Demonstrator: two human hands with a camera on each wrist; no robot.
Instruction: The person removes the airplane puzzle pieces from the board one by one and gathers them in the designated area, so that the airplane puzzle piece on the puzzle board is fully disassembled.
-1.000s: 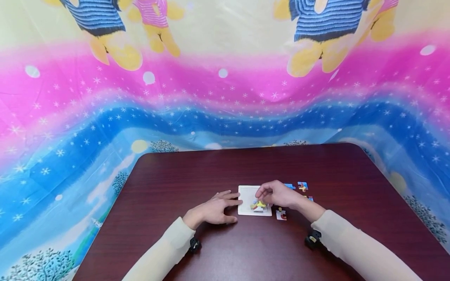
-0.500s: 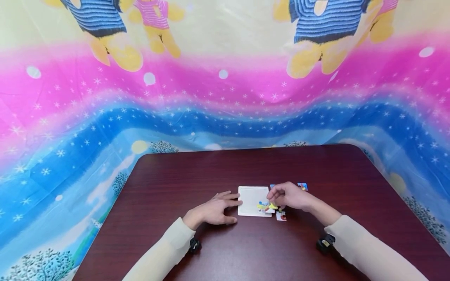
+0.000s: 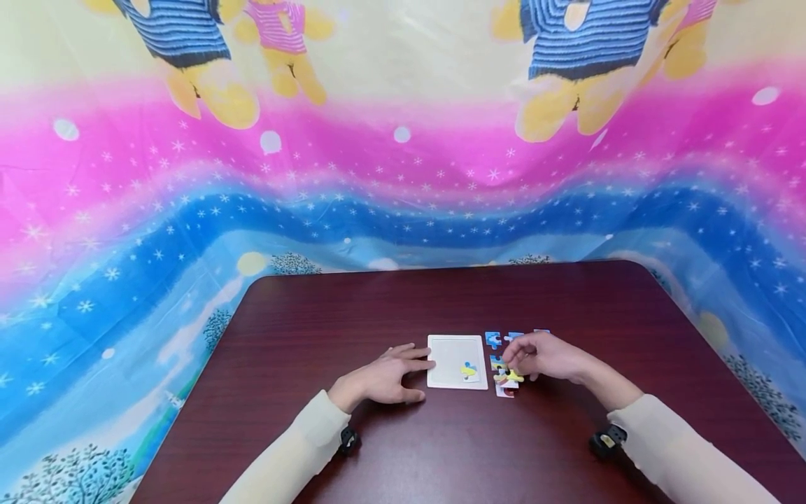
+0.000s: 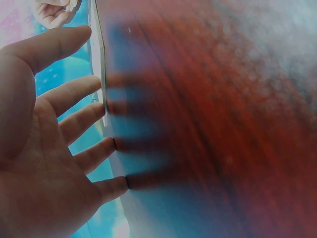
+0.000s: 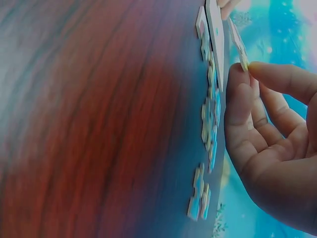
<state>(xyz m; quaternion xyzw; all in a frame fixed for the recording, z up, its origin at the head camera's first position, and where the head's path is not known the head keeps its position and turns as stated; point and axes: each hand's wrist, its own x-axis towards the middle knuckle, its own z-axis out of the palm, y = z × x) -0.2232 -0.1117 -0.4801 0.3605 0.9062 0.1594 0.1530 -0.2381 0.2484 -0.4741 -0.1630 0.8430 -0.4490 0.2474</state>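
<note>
A white square puzzle tray (image 3: 448, 353) lies on the table, with one yellow-and-blue puzzle piece (image 3: 469, 372) in its lower right corner. My left hand (image 3: 390, 374) rests beside it, fingers spread and straight, fingertips at the tray's left edge. Between thumb and index finger, my right hand (image 3: 549, 355) pinches another puzzle piece (image 5: 239, 45), yellow and red on top. That piece is held above the table, right of the tray, and overlaps a loose red-and-white piece (image 3: 504, 393) in the head view.
Several loose pieces lie right of the tray, among them a blue piece (image 3: 493, 340) at the back and one partly hidden behind the right hand. The dark red table (image 3: 352, 308) reaches back to a printed curtain (image 3: 403, 182).
My right hand has carried the pinched puzzle piece rightward, from over the tray to over the loose pieces. The piece in the tray's corner now shows uncovered. The left hand stays put.
</note>
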